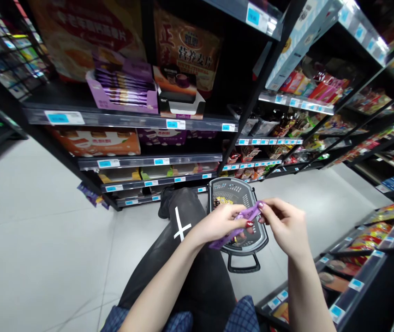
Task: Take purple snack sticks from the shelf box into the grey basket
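Observation:
A thin purple strip (222,241), looking like a piece of packaging, is stretched between my two hands above the basket. My left hand (225,222) grips its middle between thumb and fingers. Its upper right end is pinched by my right hand (285,223), thumb against fingertips. Below them a grey shopping basket (211,193) with a black handle (243,269) rests on the floor. Inside the basket lies a yellow packet (223,201); my hands hide part of the contents.
Ahead, a dark shelf holds an open purple box of sachets (124,90), a black and brown carton (179,94) and large cereal bags (192,50). My bent leg (183,212) is left of the basket. More stocked shelves (363,272) line the right. A purple packet (93,195) hangs by the shelf's left end.

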Available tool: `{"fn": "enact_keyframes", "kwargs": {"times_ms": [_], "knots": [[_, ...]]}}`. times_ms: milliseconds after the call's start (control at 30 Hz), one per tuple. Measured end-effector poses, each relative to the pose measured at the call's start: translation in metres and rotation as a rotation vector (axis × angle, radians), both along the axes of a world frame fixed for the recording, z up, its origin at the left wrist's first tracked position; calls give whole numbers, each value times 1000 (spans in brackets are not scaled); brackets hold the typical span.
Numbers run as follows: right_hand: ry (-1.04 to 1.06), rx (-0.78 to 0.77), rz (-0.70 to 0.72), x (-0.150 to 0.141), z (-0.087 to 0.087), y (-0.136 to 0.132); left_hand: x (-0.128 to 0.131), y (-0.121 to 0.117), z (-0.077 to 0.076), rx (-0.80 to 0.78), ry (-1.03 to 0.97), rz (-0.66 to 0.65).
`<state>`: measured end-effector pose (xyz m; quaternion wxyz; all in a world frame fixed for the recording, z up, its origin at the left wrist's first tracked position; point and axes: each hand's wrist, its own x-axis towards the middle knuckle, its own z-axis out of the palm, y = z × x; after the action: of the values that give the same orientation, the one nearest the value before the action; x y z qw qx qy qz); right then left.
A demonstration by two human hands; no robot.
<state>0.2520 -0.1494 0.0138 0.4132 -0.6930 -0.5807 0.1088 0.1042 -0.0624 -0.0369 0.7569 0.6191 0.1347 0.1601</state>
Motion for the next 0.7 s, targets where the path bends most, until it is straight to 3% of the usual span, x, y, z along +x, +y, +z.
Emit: {"fn": "enact_keyframes", "kwargs": {"times_ms": [133, 367, 567, 700], "knots": [[56, 82, -60, 1, -1, 5, 1, 5, -7, -179, -77, -180], [161, 28, 16, 5, 1, 9, 8, -2, -8, -294, -130, -158], [309, -50, 135, 11, 2, 7, 18, -8, -9, -338, -160, -50], [407, -8, 89, 19, -2, 6, 19, -6, -12, -351, -159, -121]]}}
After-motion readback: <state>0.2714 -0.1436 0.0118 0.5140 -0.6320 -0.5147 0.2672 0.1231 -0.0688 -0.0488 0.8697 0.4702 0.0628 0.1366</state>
